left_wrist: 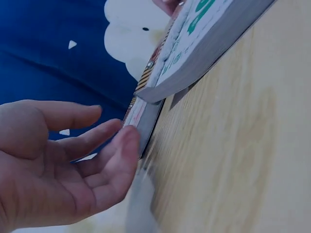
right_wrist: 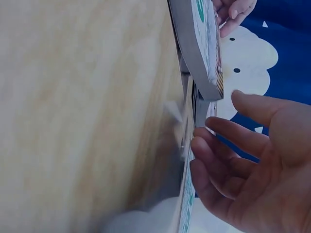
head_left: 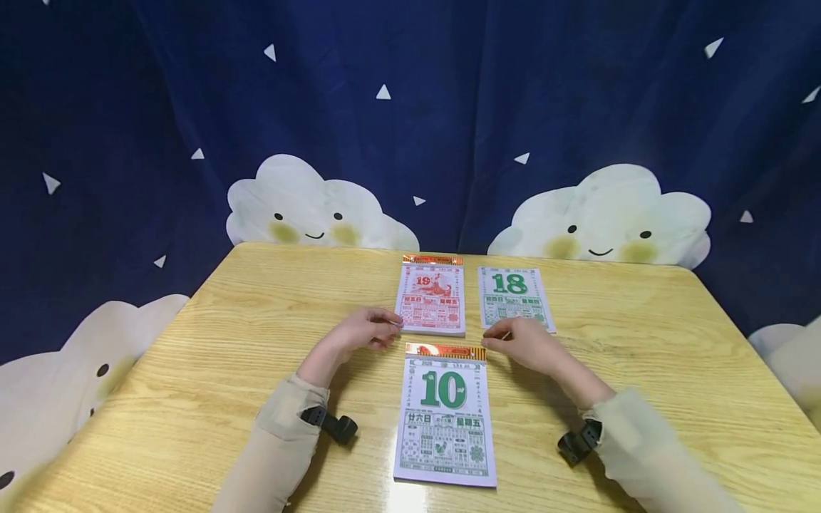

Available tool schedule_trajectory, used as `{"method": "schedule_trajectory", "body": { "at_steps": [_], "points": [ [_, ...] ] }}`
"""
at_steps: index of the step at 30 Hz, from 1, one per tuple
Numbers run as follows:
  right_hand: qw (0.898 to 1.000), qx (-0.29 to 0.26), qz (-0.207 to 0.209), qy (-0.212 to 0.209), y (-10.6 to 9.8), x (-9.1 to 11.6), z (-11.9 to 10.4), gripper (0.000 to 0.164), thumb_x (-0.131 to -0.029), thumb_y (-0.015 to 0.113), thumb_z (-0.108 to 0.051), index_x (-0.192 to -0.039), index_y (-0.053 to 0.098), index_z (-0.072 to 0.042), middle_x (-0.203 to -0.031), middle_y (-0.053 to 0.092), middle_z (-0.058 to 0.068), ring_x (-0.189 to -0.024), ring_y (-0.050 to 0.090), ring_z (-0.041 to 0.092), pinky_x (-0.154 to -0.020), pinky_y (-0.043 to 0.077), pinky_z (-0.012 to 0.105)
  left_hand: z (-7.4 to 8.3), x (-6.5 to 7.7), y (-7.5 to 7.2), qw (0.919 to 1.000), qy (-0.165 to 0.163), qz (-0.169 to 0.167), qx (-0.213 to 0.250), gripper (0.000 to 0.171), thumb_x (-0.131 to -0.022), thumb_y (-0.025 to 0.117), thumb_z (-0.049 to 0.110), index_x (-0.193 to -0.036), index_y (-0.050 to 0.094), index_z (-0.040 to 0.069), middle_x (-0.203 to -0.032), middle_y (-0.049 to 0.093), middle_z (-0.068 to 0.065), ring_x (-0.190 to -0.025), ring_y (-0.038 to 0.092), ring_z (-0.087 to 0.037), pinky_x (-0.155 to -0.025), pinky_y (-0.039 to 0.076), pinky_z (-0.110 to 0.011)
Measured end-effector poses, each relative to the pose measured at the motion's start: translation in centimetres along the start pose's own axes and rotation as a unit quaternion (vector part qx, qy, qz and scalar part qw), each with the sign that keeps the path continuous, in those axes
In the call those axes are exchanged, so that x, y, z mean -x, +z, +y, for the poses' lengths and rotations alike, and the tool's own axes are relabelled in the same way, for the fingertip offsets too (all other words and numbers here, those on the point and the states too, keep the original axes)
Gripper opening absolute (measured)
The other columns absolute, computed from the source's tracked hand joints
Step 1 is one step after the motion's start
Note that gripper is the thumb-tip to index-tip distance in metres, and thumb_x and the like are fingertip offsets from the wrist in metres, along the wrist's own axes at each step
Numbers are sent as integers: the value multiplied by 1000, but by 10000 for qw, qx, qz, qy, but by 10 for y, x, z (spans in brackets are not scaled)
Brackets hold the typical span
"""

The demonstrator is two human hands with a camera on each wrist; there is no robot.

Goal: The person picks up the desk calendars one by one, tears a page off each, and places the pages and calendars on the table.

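A thick tear-off calendar (head_left: 442, 427) with a green 10 and an orange foil header lies nearest the person. Behind it lies a calendar (head_left: 431, 296) with a red 19 and a similar header. To that one's right is a calendar page (head_left: 513, 296) with a green 18 and no foil header. My left hand (head_left: 367, 330) has its fingertips right at the red calendar's lower left corner, fingers loosely bent. My right hand (head_left: 524, 343) hovers between the green 10's upper right corner and the page's lower edge. Both wrist views show thumb and fingers apart with nothing between them.
All the paper lies on a light wooden table (head_left: 256, 299). A dark blue curtain (head_left: 449, 107) with white triangles and smiling clouds hangs behind the table's far edge. Black wrist cameras (head_left: 336, 426) are strapped over beige sleeves (head_left: 276, 449).
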State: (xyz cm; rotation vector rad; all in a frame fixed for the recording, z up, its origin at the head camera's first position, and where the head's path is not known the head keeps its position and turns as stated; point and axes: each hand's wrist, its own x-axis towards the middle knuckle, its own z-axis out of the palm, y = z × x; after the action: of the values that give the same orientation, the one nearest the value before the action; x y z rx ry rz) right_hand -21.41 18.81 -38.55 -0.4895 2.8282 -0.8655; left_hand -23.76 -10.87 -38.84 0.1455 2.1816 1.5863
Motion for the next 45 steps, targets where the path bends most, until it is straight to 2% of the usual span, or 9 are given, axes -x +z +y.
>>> {"method": "schedule_trajectory", "body": {
  "at_steps": [7,15,21,28,32,35,38,41,45],
  "points": [
    [9991,-227,-185,-301,9,5,-3,33,-77,70,-26,-100,68,-3,-94,67,5,-83,60,15,-75,50,31,-2,5,11,9955,152,-593,-721,35,-84,57,6,-115,56,-9,-90,62,-13,-71,54,-14,-65,52,-26],
    [9992,-329,-234,-76,13,5,-9,29,-74,74,-23,-95,68,-4,-89,64,2,-77,53,13,-69,45,28,0,7,25,9931,161,-434,-1077,29,-80,60,0,-109,61,-6,-92,62,-10,-68,50,-13,-58,45,-21],
    [9937,-1100,-200,93,12,4,-10,27,-74,73,-17,-92,60,-2,-79,57,4,-70,49,14,-62,43,25,-1,6,27,9973,312,-419,-515,25,-82,55,-4,-106,55,-7,-90,56,-13,-73,55,-18,-67,52,-28],
    [9553,-2916,-184,451,13,0,-6,33,-83,62,-4,-109,47,9,-83,55,10,-72,57,15,-67,55,32,-4,2,29,9970,510,-334,485,30,-89,47,-3,-118,46,-8,-95,53,-16,-81,60,-22,-78,54,-37],
    [9465,-3197,109,424,7,-2,-8,34,-85,60,-4,-113,45,10,-90,59,15,-78,60,15,-70,55,30,-2,2,28,9925,784,-228,906,38,-92,48,6,-128,42,-4,-107,55,-21,-85,61,-22,-80,53,-38],
    [9429,-3289,344,402,-1,-4,-12,36,-86,60,-5,-114,44,11,-96,61,18,-78,61,13,-71,55,31,-2,3,28,9900,860,-450,1025,41,-95,45,17,-131,41,-1,-111,58,-20,-86,62,-18,-81,53,-36],
    [9345,-3487,595,403,-10,-6,-16,37,-86,59,-4,-116,42,12,-96,61,17,-76,62,10,-72,56,32,-5,3,29,9806,948,-937,1440,46,-97,39,28,-135,37,1,-109,61,-12,-88,62,-16,-81,52,-34],
    [9258,-3683,759,380,-20,-8,-20,39,-86,58,-3,-118,41,12,-93,61,9,-76,63,8,-72,56,30,-6,5,29,9566,1148,-1521,2203,52,-98,35,31,-141,26,3,-112,59,-4,-93,61,-14,-83,51,-33],
    [9206,-3794,859,333,-33,-9,-27,41,-87,58,-5,-121,41,11,-89,62,-2,-75,63,6,-71,55,24,-3,8,32,9293,1417,-1903,2830,55,-99,31,32,-145,14,7,-116,55,2,-100,58,-13,-85,49,-31]
  ]
}}
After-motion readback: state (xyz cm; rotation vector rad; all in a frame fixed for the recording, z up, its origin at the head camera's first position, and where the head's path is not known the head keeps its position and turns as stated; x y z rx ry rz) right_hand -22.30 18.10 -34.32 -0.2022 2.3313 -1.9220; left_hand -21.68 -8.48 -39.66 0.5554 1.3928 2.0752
